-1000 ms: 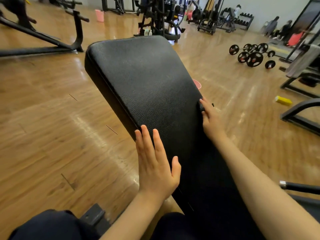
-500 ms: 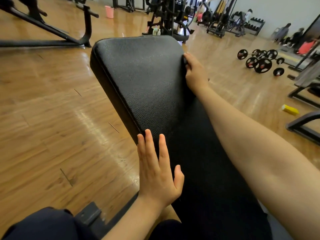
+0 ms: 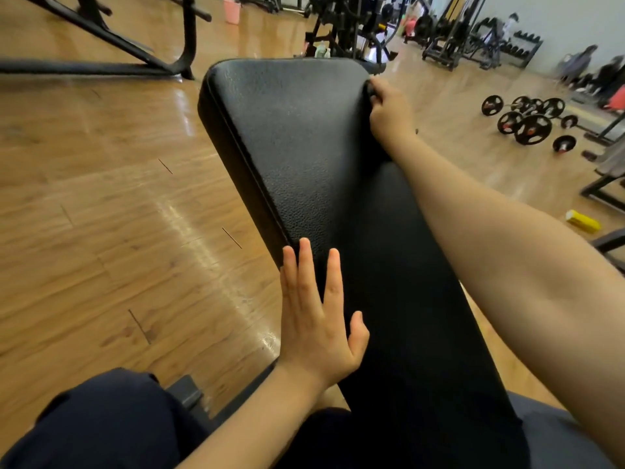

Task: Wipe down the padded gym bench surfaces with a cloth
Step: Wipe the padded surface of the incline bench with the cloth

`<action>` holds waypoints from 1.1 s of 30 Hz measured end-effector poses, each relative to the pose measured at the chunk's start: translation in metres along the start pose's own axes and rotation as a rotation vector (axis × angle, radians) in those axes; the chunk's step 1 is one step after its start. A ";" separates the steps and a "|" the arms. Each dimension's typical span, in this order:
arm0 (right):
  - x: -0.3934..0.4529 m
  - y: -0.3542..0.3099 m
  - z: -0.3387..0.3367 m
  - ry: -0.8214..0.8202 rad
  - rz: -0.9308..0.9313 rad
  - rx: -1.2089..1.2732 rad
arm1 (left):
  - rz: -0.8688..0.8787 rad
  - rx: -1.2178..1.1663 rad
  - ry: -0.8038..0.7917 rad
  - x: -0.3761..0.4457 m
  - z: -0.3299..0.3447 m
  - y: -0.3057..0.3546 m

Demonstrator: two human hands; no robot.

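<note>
- Head view: the padded black bench is stretching away from the person, tilted up toward its far end, over a wood floor.
- The left hand is lying flat and open, fingers straight, resting on the near left edge of the pad.
- The right hand is reaching to the far right corner of the pad, fingers curling over the edge there. A small dark bit is showing under the fingers; it may be the cloth, but I cannot tell for sure.
- Progress, as a judgement: the right edge is being worked up to the top corner. The pad is showing no clear wet or dry marks, so what is done and what is left cannot be read; the left side and top edge probably remain.
- Beyond the bench, weight plates, a pink bucket and a yellow object are sitting on the floor.
- No brand, label or writing is readable anywhere.
</note>
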State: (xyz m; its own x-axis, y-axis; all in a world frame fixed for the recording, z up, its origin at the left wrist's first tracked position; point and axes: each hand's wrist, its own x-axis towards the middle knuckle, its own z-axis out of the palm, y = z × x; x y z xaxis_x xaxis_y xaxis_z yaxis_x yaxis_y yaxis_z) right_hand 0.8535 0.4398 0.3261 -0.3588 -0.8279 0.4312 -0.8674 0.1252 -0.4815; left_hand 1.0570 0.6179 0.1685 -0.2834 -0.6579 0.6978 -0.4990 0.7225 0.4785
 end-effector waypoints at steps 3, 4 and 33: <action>0.010 -0.015 0.003 0.013 -0.053 -0.007 | 0.011 0.006 -0.002 -0.001 0.001 0.000; 0.008 -0.019 0.005 0.006 -0.076 0.011 | 0.013 0.009 -0.001 -0.001 0.002 0.000; -0.080 -0.034 0.015 0.005 -0.175 0.180 | 0.032 0.124 -0.112 -0.007 -0.007 -0.003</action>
State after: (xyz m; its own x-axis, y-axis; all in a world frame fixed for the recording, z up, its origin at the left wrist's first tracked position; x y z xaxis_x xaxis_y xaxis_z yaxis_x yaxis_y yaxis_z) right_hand 0.9162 0.4935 0.2969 -0.2109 -0.8254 0.5236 -0.8415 -0.1193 -0.5269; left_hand 1.0661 0.6219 0.1663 -0.3869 -0.6597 0.6442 -0.5839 0.7161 0.3826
